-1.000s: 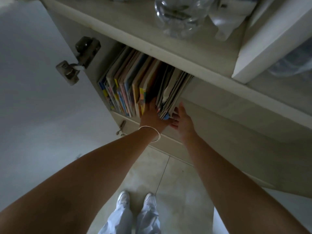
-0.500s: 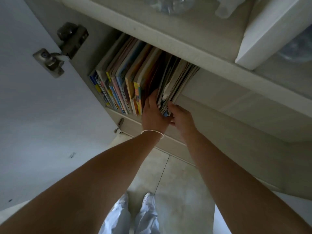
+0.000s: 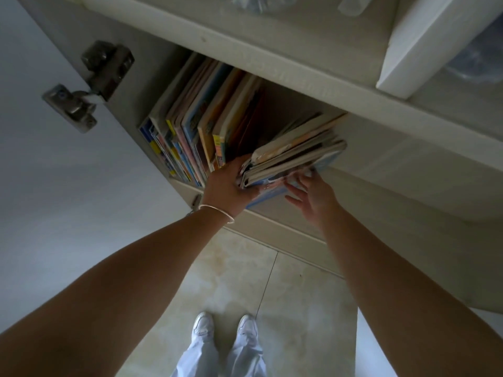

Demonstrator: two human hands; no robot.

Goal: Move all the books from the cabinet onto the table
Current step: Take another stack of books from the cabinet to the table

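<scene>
Your left hand (image 3: 231,183) clamps the near end of a tilted bundle of books (image 3: 294,156) in the cabinet (image 3: 272,74), while your right hand (image 3: 313,194), fingers loosely spread, touches its underside. At the bundle's nine o'clock, the remaining books (image 3: 196,123) stand upright.

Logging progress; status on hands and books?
Left hand grips tilted bundle of books. Right hand supports underneath. Remaining books upright in cabinet. Nothing blocking.

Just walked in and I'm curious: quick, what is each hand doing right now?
Left hand: closed on a bundle of books, tilted out of the cabinet.
Right hand: fingers open, spread under the bundle's blue bottom book.
</scene>
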